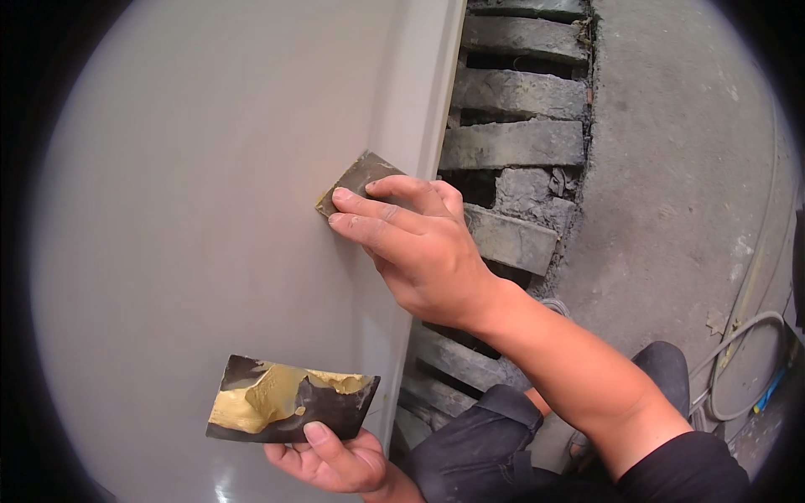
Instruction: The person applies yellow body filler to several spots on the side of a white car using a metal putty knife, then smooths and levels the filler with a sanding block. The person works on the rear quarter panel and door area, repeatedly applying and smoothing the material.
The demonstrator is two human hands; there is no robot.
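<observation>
My right hand [419, 243] grips a small flat putty spreader [369, 172], its edge against the large smooth grey panel [201, 184] near the panel's right side. The fingers lie along the spreader's face, and a trace of yellow shows at its left corner. Lower down, my left hand [340, 461] pinches a dark flat plate [344, 411] by its bottom edge, thumb on top. Thick yellow putty [264, 398] is smeared across that plate's left and upper part.
Beside the panel's pale raised edge [428, 109] runs a trench covered with rough slats [516, 144], with dark gaps between them. Concrete floor [671, 151] lies to the right, with a coiled hose [721, 369] on it. My bent knees [470, 432] are below.
</observation>
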